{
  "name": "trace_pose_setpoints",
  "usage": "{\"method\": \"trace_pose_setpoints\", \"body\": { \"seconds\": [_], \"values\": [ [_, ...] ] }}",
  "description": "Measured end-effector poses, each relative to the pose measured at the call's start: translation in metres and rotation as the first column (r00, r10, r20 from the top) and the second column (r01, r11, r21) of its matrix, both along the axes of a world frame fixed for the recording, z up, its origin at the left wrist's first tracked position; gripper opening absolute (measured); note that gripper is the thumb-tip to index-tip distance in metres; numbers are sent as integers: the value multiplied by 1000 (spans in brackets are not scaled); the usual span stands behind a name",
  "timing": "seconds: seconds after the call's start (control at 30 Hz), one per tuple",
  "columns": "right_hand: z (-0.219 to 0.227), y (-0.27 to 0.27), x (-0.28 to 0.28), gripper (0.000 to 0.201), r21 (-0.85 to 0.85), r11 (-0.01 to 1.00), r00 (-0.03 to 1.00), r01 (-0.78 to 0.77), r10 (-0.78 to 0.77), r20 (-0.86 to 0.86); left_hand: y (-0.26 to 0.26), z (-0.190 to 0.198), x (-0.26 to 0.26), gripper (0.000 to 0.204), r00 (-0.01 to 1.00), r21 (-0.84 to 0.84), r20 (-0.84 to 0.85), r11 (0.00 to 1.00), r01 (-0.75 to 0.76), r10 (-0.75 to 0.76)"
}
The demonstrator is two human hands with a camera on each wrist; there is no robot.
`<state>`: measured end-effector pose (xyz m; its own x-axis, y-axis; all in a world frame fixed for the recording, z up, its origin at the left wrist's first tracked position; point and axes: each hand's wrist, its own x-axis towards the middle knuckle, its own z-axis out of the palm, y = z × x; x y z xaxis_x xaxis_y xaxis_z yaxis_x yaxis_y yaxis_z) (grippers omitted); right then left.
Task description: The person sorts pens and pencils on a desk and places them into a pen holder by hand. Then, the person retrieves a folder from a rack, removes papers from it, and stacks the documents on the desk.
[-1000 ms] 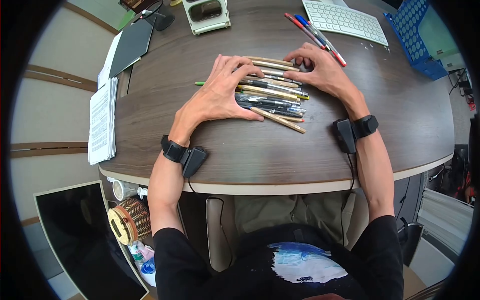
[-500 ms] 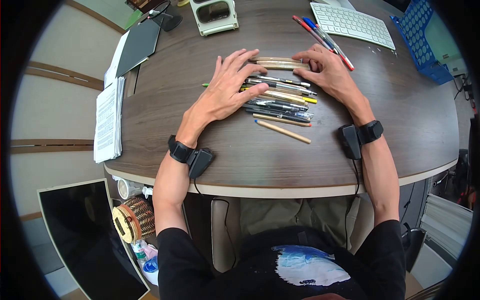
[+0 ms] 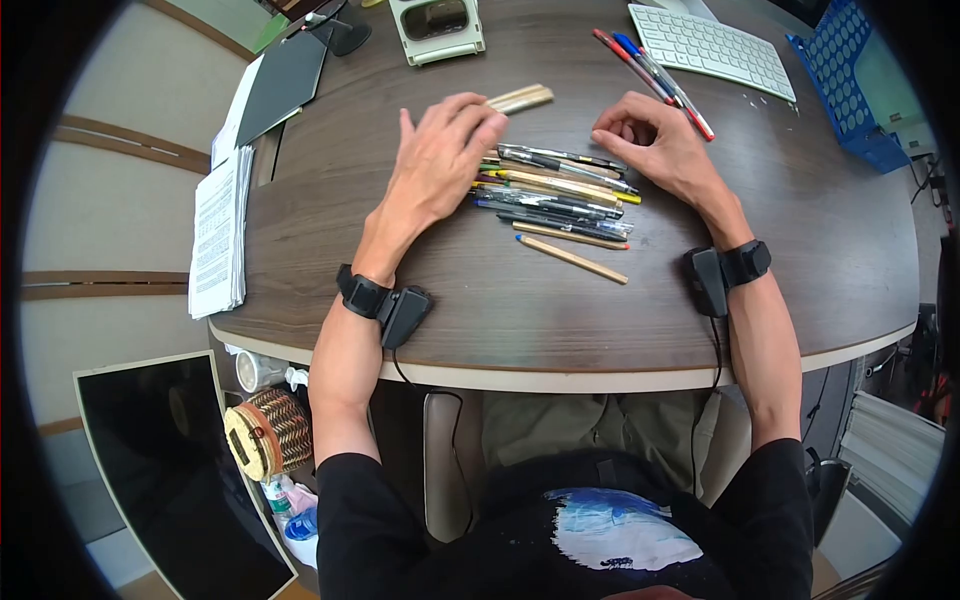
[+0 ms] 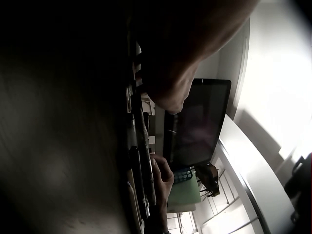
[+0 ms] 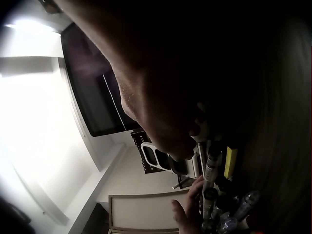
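In the head view my left hand (image 3: 440,150) holds a few wooden pencils (image 3: 522,98) whose ends stick out to the right past its fingers. Their other ends are hidden under the hand. Below its fingertips lies a pile of pens and pencils (image 3: 560,195), mostly side by side, with black, clear and yellow barrels. One pencil with a blue tip (image 3: 572,259) lies slanted at the near side of the pile. My right hand (image 3: 660,145) hovers at the pile's right end, fingers loosely curled, nothing between them. In the right wrist view a yellow barrel (image 5: 230,163) shows among the pens.
Red and blue pens (image 3: 655,80) lie beyond my right hand, beside a white keyboard (image 3: 712,50). A blue perforated holder (image 3: 850,90) stands at the far right. At the left are a paper stack (image 3: 218,240) and a dark folder (image 3: 285,85); a white device (image 3: 438,30) stands at the back.
The wooden pencils, earlier between both hands at the pile's far side, have moved up and left with my left hand and turned at a slant. My right hand has let go of them.
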<state>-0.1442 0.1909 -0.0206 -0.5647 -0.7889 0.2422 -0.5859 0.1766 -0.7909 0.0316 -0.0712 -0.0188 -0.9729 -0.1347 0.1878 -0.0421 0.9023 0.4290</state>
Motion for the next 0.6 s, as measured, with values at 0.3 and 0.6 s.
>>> {"method": "trace_pose_setpoints", "body": {
  "seconds": [0.3, 0.6],
  "values": [
    [3, 2, 0, 23, 131, 986, 993, -106, 111, -32, -23, -3, 1, 47, 916, -79, -70, 914, -399, 394],
    [9, 1, -1, 23, 154, 984, 996, -92, 87, 34, -20, -8, -3, 38, 942, -40, -155, 951, -307, 298]
  ]
}}
